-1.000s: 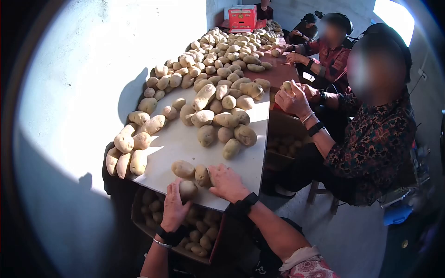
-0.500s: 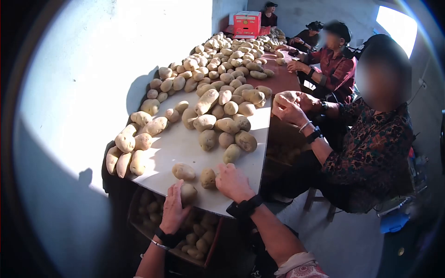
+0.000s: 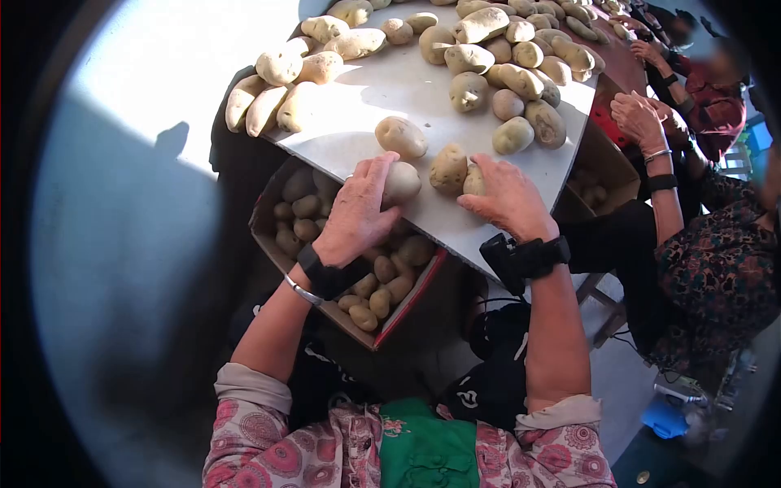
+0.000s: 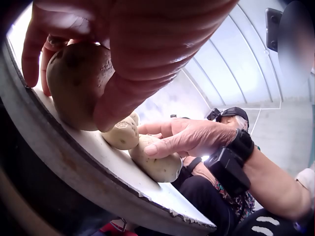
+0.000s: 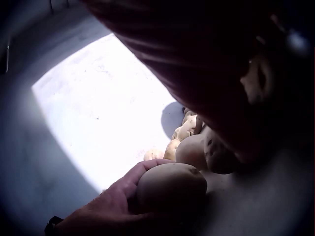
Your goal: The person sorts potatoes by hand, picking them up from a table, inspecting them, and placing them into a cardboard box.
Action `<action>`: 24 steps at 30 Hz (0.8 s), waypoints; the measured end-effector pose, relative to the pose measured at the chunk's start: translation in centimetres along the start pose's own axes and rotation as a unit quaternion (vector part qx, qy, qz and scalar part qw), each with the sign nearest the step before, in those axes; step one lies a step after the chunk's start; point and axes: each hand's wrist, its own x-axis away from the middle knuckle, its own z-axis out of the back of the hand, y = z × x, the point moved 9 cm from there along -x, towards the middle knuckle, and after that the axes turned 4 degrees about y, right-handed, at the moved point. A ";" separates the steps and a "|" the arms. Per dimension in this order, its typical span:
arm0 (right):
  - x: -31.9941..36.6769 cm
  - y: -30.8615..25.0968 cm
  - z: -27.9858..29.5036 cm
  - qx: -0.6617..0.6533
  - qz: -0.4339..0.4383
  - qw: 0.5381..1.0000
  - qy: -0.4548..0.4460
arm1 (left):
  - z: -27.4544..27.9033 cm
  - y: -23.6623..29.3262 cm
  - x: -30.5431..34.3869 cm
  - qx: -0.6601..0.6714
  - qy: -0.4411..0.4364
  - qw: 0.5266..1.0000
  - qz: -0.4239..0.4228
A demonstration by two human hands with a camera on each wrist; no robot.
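At the near edge of the white tabletop, my left hand (image 3: 358,210) grips a round, pale potato (image 3: 401,184), thumb on one side and fingers on the other. The left wrist view shows this potato (image 4: 78,83) close up, in shade. My right hand (image 3: 512,198) holds another potato (image 3: 474,180) against the tabletop, its thumb laid over it in the left wrist view (image 4: 157,160). Between the two hands sits a brownish, spotted potato (image 3: 448,168). A larger oval potato (image 3: 401,137) lies just beyond. The right wrist view is dark around the right hand's fingers.
Under the table edge stands a cardboard box (image 3: 354,325) of potatoes. Potatoes are grouped at the table's left edge (image 3: 297,107) and heaped farther back (image 3: 496,77). At the right sits a person in a floral top (image 3: 712,260), near another box (image 3: 614,175).
The head view has tilted down. My left hand keeps its grip on the round potato. A potato now shows under my right hand, beside the spotted one; it was not visible half a second ago.
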 end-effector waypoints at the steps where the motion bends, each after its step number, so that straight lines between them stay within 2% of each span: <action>1: -0.2 0.0 0.3 0.002 0.000 1.000 -0.001 | -0.2 -0.5 0.0 -0.004 -0.012 0.999 0.031; 6: -0.1 0.0 0.1 -0.013 -0.020 0.999 -0.026 | -0.1 -0.5 -0.2 -0.003 0.015 0.999 0.046; 7: -0.1 -0.2 0.4 -0.010 0.010 1.000 0.009 | -0.2 -0.6 -0.1 0.009 0.012 0.998 0.062; 9: -0.3 0.0 0.3 -0.021 0.026 0.999 0.004 | -0.7 0.5 0.2 -0.020 -0.021 0.997 0.066; 11: -0.3 0.0 0.4 -0.012 0.019 1.000 0.004 | -2.1 2.3 1.3 0.035 -0.093 0.995 0.000; 13: -0.3 -0.2 0.1 -0.007 0.008 1.000 0.004 | -3.2 3.9 2.9 0.049 -0.220 0.974 -0.020; 15: -0.2 0.1 0.2 -0.010 0.012 1.000 0.009 | -3.9 4.0 3.9 0.075 -0.296 0.951 -0.039; 17: -0.1 0.1 0.2 -0.015 0.021 1.000 0.018 | -3.8 2.5 4.2 0.044 -0.315 0.947 -0.034; 18: -0.1 -0.2 0.3 -0.020 0.023 0.999 0.016 | -3.6 0.9 4.3 0.024 -0.311 0.950 -0.017; 19: -0.1 -0.3 0.4 -0.024 0.026 0.999 0.016 | -2.5 0.2 4.2 0.042 -0.321 0.944 0.062; 21: -0.1 -0.1 0.3 -0.020 0.029 0.999 0.021 | -0.7 0.7 2.4 0.116 -0.255 0.959 -0.035; 23: 0.0 -0.3 0.6 -0.010 0.025 0.999 0.038 | 1.2 -1.1 1.4 0.238 -0.144 0.955 0.103; 24: -0.1 -0.6 0.8 -0.010 0.026 0.999 0.039 | 2.1 -1.7 1.1 0.254 -0.102 0.948 0.163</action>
